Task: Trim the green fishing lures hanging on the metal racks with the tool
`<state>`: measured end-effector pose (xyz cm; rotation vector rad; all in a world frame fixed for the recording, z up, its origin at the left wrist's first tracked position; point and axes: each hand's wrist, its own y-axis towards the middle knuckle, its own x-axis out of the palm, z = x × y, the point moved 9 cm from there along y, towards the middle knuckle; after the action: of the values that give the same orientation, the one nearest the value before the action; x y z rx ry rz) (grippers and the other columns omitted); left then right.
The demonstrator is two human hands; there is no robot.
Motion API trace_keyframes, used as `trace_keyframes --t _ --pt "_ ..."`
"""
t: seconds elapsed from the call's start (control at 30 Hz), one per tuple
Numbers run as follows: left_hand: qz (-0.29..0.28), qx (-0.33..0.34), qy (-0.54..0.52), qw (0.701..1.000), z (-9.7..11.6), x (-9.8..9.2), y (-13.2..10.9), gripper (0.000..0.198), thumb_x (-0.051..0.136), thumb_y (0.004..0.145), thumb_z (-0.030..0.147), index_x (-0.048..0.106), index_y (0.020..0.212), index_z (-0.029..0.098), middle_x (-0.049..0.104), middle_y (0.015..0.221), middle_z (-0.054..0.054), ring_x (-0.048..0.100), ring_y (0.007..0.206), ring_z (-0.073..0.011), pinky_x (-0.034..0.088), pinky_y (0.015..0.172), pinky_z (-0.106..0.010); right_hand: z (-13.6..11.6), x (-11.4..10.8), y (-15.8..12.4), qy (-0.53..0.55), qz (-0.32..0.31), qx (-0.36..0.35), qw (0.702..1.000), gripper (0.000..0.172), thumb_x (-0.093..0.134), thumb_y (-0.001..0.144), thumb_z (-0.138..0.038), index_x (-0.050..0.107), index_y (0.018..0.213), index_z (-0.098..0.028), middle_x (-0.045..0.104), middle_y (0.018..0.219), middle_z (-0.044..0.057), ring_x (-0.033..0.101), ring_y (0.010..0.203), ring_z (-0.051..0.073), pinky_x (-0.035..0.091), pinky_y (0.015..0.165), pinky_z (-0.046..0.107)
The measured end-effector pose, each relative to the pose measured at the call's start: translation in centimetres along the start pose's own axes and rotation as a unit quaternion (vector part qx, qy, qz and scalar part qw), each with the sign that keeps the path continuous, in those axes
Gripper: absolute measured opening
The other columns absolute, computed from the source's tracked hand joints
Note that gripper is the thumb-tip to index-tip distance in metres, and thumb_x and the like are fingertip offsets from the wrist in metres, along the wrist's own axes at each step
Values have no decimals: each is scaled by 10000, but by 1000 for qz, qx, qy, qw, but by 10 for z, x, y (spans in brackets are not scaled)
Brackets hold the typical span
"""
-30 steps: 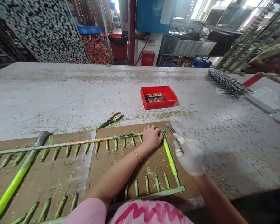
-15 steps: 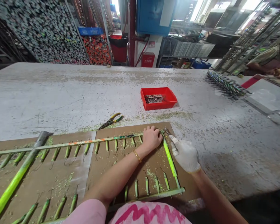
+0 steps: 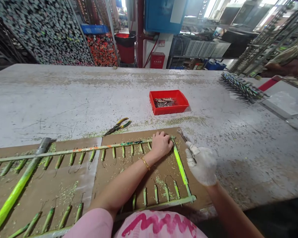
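My left hand lies shut over the top bar of a lime-green rack frame, near its corner. Green-coated fishing lure bodies with wire hooks hang in a row from that bar. My right hand, in a dirty white cotton glove, stands just right of the frame. It appears to grip a small metal tool, whose tip shows past the fingers. The rest of the tool is hidden by the glove.
The frames lie on brown cardboard sheets on a speckled grey workbench. Yellow-handled pliers and a red tray of metal pieces lie beyond. A spiked bundle of lures and a co-worker are far right.
My gloved right hand has shifted slightly right and turned, lifting its fingers. My left hand stays on the frame bar.
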<state>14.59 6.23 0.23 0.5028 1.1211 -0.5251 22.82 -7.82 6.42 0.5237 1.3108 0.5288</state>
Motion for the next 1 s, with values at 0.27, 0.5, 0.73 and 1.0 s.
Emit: trace_keyframes --t 0.27,0.5,0.73,1.0 --pt "-6 -4 -12 1000 -1 1 0 267 521 949 353 751 928 220 659 1029 -93 540 1021 -271 420 850 -412 7 3 -1 19 -11 26 999 333 578 947 -240 702 1247 -169 662 720 39 561 716 186 362 755 328" --pt "-13 -3 -11 1000 -1 1 0 320 468 982 346 756 934 214 658 1032 -96 534 1019 -263 421 861 -410 5 12 1 7 -42 12 999 324 566 964 -248 711 1244 -175 659 703 33 546 685 184 348 730 325" --pt "-7 2 2 1000 0 1 0 319 465 993 341 749 947 204 662 1060 -94 537 1023 -261 418 854 -402 1 14 -1 -13 -58 -17 998 319 567 955 -232 715 1235 -190 629 653 15 519 653 179 320 702 328" --pt "-8 8 16 1000 1 3 0 357 437 1014 362 754 965 205 653 1083 -100 530 1025 -264 412 856 -412 1 5 3 -4 -31 -24 999 325 573 944 -220 710 1234 -170 622 653 21 522 669 187 333 722 332"
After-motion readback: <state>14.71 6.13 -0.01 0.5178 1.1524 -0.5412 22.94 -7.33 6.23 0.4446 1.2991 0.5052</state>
